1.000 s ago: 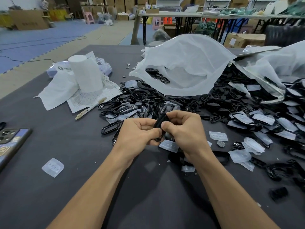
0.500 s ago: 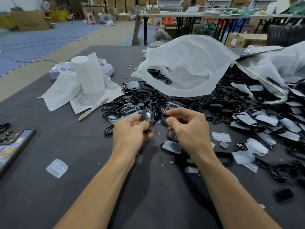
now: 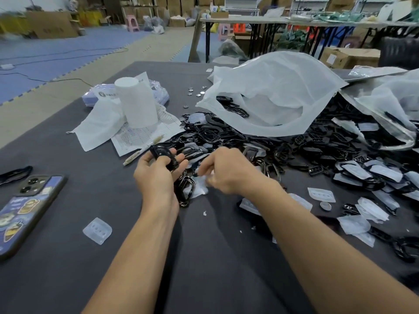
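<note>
Left of centre frame, the left hand (image 3: 156, 175) grips a black oval plastic shell (image 3: 162, 156) above the dark grey table (image 3: 68, 268). The right hand (image 3: 229, 172), fingers curled, hovers at a translucent white pad (image 3: 199, 185) beside it; blur hides whether it pinches anything.

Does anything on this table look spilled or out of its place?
Yes. Black plastic parts spill from the white bag over the table, and one clear button pad lies alone near the phone, far from the other pads.
</note>
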Demonstrator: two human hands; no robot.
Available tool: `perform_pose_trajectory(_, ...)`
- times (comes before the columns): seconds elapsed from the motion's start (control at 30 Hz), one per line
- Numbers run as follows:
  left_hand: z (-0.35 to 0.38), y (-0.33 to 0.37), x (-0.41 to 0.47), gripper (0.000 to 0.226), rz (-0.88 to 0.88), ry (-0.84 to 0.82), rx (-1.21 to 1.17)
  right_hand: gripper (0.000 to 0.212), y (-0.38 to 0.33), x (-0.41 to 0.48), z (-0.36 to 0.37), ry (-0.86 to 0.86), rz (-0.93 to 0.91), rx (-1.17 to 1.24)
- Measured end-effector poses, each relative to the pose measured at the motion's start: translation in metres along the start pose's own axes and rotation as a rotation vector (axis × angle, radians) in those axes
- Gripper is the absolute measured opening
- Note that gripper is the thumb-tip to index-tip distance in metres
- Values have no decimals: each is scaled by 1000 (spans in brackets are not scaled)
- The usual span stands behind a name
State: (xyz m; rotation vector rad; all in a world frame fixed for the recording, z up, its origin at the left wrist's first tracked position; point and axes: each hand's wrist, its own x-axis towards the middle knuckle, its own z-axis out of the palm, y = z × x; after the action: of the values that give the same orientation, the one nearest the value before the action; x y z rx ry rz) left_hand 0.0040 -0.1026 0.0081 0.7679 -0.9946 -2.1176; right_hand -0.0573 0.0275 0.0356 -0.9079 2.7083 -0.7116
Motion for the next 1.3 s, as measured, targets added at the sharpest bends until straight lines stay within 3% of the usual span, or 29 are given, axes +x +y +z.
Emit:
perform_pose_trajectory(0.1, -2, -1, -2, 35, -19, -12, 27, 23, -4, 0, 12, 44, 10, -162)
perform_pose_trajectory(0.23, -1, 0, -5, 34, -36, -18, 52, 17, -1, -12, 21, 178, 41, -132)
perform_pose_trajectory(0.3, 1, -1, -6, 32, -38, -29, 75, 12, 7, -16, 21, 233, 111, 39)
perform_pose_trajectory(0.43, 4, -5, -11, 28, -42, -111, 185, 20, 22, -30, 15, 378, 186, 591)
perform_pose_trajectory(0.5, 6, -11, -17, 27, -31, -198, 289, 21, 25, -40, 12, 370, 192, 872)
perform_pose_trajectory(0.57, 9, -18, -23, 29, -26, -278, 382, 27, 28, -47, 10, 326, 193, 994)
perform_pose_trajectory(0.83, 14, -32, -35, 33, -21, -448, 473, 19, 39, -53, 10, 367, 195, 1062)
perform_pose_trajectory(1.0, 16, -34, -36, 30, -27, -444, 485, 17, 48, -49, 7, 487, 240, 993)
perform_pose_trajectory(1.17, 16, -36, -37, 29, -33, -467, 483, 23, 49, -49, 0, 513, 183, 1194)
perform_pose_trajectory(1.3, 16, -38, -38, 31, -27, -505, 477, 19, 50, -49, 2, 482, 181, 1211)
